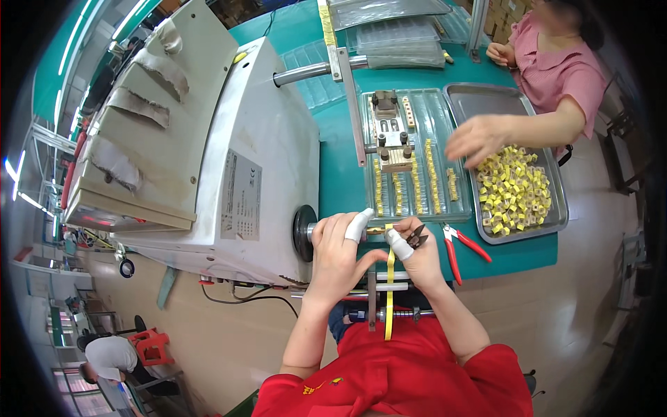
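My left hand (335, 254) is curled round the spindle (312, 231) by the machine's black round wheel (303, 233). A white finger cover is on one finger, and its thumb points right. Facing it, my right hand (422, 258), with a white-covered fingertip, pinches yellow tape (390, 299) at the spindle's end. The tape hangs straight down toward my lap. A small dark pointed tool (417, 237) sticks out between the right fingers; its exact kind is unclear. My fingers mostly hide the small part on the spindle end.
Red-handled cutters (458, 249) lie right of my hand. Beyond are a clear tray (455, 208) with rows of small parts, and a metal tray (561, 215) heaped with yellow-wrapped ones. A co-worker's hand (479, 139) reaches over the trays. The white machine (271, 160) stands left; its metal bracket (352, 111) overhangs the table.
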### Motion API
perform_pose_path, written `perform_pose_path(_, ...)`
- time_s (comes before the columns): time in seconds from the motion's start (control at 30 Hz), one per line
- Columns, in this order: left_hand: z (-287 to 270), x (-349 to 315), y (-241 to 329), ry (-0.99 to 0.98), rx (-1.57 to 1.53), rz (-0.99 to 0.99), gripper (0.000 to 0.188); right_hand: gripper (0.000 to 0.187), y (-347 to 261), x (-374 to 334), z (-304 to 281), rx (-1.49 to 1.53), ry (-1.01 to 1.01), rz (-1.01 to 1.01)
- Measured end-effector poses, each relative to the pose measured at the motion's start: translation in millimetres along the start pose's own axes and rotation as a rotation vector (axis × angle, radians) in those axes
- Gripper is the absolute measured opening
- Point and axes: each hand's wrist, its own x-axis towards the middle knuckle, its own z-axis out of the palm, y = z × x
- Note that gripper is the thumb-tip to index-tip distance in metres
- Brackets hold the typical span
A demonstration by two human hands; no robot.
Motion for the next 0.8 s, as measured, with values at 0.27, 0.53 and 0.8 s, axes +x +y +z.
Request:
perform_pose_path(0.27,-0.4,-0.4,-0.5,-0.006,-0.004,-0.008,0.075,0.016,9.8,8.5,-39.5,0.261,0.291,-0.324)
perform_pose_path(0.53,-0.4,1.0,0.0,0.013,-0.009,-0.007,0.075,0.036,-65.8,20.8,-136.2,-1.115,0.877,-0.47)
perform_pose_path(0.8,0.6,0.0,-0.4,0.005,-0.017,-0.012,0.075,0.04,-43.1,26.5,-112.1,-1.6,0.256,-0.597)
